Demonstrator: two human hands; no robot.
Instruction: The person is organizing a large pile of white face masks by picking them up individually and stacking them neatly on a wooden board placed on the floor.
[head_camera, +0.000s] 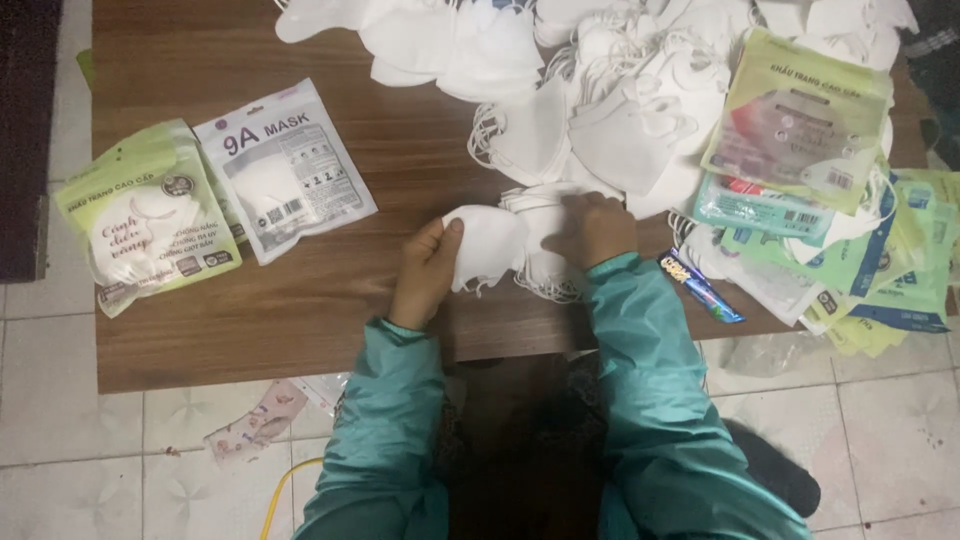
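A small stack of folded white face masks (505, 245) lies on the brown wooden table (300, 310) in front of me. My left hand (425, 270) grips the stack's left end, thumb on top. My right hand (592, 228) presses down on the stack's right side, fingers curled over the masks. Elastic ear loops stick out below the stack. Both arms wear teal sleeves.
A big heap of loose white masks (560, 70) covers the table's far side. Two packed mask bags, a green one (145, 215) and a white one (285, 165), lie at left. Several empty green and blue bags (830, 200) pile at right, beside a small blue wrapper (700, 287). Tiled floor lies below.
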